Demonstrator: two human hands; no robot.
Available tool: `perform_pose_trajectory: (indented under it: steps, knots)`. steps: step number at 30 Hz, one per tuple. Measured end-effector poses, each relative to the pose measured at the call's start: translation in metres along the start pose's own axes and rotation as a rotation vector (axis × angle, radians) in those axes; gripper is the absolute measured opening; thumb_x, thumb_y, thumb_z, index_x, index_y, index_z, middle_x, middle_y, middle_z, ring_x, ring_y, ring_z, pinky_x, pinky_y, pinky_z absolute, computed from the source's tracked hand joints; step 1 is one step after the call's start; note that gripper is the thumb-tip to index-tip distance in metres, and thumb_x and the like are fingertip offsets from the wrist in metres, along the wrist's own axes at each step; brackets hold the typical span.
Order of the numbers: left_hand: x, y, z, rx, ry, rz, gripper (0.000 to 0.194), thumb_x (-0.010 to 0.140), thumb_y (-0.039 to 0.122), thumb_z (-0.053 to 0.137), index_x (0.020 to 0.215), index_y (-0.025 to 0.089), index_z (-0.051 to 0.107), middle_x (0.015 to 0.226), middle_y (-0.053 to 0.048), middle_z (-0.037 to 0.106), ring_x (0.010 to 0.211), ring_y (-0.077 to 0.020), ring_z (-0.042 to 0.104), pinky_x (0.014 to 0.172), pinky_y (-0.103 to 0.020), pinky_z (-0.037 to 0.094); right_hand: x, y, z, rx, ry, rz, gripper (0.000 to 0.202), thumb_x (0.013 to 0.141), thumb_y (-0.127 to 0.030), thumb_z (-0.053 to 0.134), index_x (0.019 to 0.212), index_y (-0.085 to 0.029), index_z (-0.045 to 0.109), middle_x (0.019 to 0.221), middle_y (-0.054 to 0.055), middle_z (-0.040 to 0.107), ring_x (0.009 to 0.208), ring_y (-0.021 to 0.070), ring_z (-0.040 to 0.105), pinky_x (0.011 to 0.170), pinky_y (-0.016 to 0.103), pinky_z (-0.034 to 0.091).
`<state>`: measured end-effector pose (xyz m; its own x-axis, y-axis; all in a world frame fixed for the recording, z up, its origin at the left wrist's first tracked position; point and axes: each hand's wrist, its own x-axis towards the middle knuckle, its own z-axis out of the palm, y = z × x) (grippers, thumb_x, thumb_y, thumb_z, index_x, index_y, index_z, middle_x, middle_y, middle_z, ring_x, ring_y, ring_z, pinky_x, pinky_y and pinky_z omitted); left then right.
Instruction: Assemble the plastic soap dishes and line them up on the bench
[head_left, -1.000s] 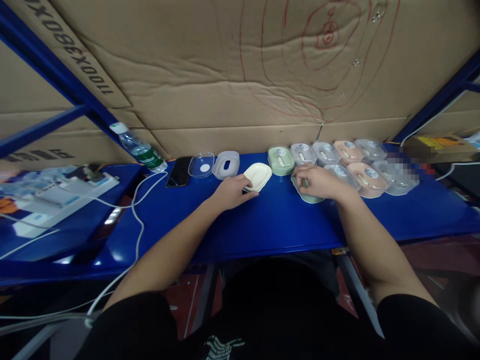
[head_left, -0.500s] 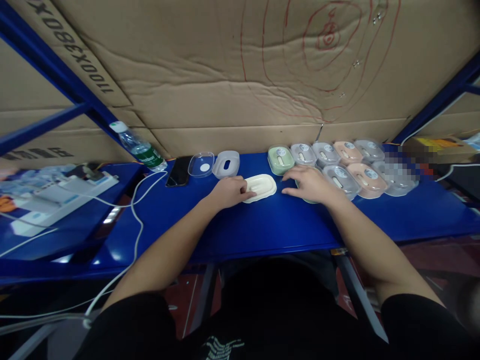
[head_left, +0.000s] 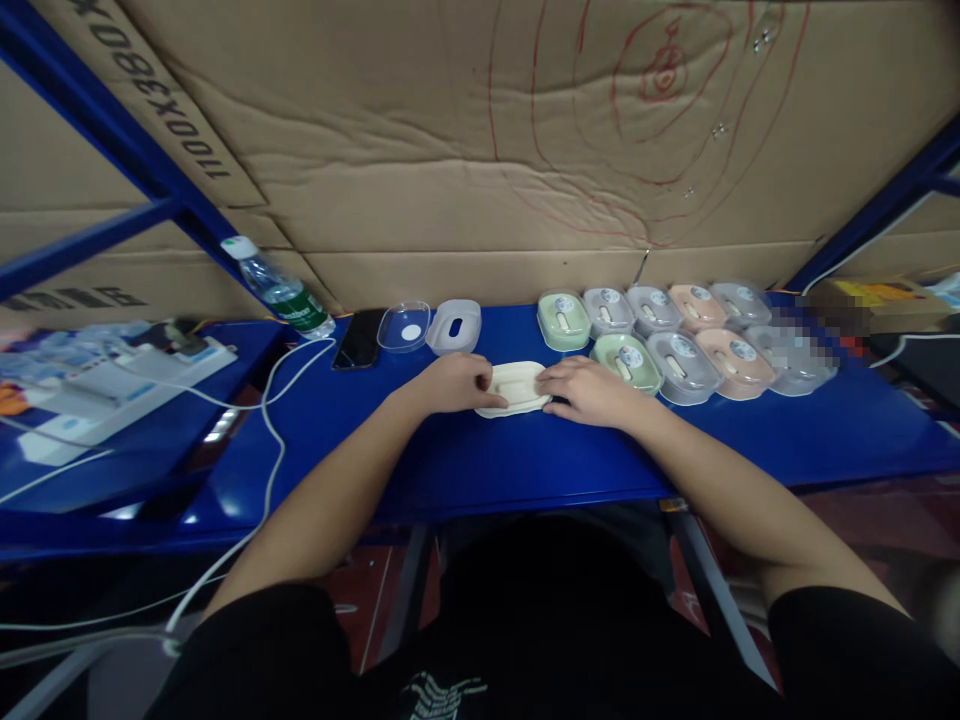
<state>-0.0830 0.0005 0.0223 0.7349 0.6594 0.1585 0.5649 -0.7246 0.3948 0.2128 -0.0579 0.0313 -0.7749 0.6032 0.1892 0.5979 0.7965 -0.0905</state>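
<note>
- Tray [head_left: 517, 386], cream and shallow, sits between both hands over the middle of the counter [head_left: 517, 465]; whether it rests flat is unclear.
- Left hand [head_left: 459, 384]: fingers curled in, narrow opening, thumb and fingers holding the tray's left end.
- Right hand [head_left: 586, 390]: partly closed, fingertips over the tray's right end, thumb lower at the edge, holding it.
- Green box [head_left: 627, 362] stands just beside the right hand.
- Grey-lilac cover [head_left: 454, 327] lies beyond the left hand.
</note>
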Motion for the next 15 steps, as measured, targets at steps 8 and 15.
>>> perform_pose_trajectory:
  steps: [8, 15]
  knots:
    - [0.000, -0.015, -0.012, 0.148, 0.408, -0.252, 0.029, 0.096, 0.050, 0.067, 0.092, 0.022, 0.073, 0.102, -0.008, 0.074, 0.095, -0.0234, 0.068, 0.089, -0.038, 0.053, 0.000, -0.001, 0.005, 0.032, 0.017, 0.001, 0.026, 0.102, -0.031, 0.066, 0.122, -0.022, 0.078, 0.133, 0.012, 0.077, 0.115, 0.0307, 0.073, 0.101, 0.048, 0.053]
    - [-0.019, -0.054, -0.040, 0.303, 0.454, -0.662, 0.027, 0.095, 0.038, 0.061, 0.110, 0.021, 0.076, 0.125, -0.014, 0.072, 0.117, -0.0329, 0.067, 0.104, -0.046, 0.052, 0.000, -0.001, 0.005, 0.072, 0.017, -0.038, 0.027, 0.103, -0.031, 0.065, 0.123, -0.021, 0.078, 0.133, 0.012, 0.077, 0.117, 0.0309, 0.073, 0.102, 0.049, 0.054]
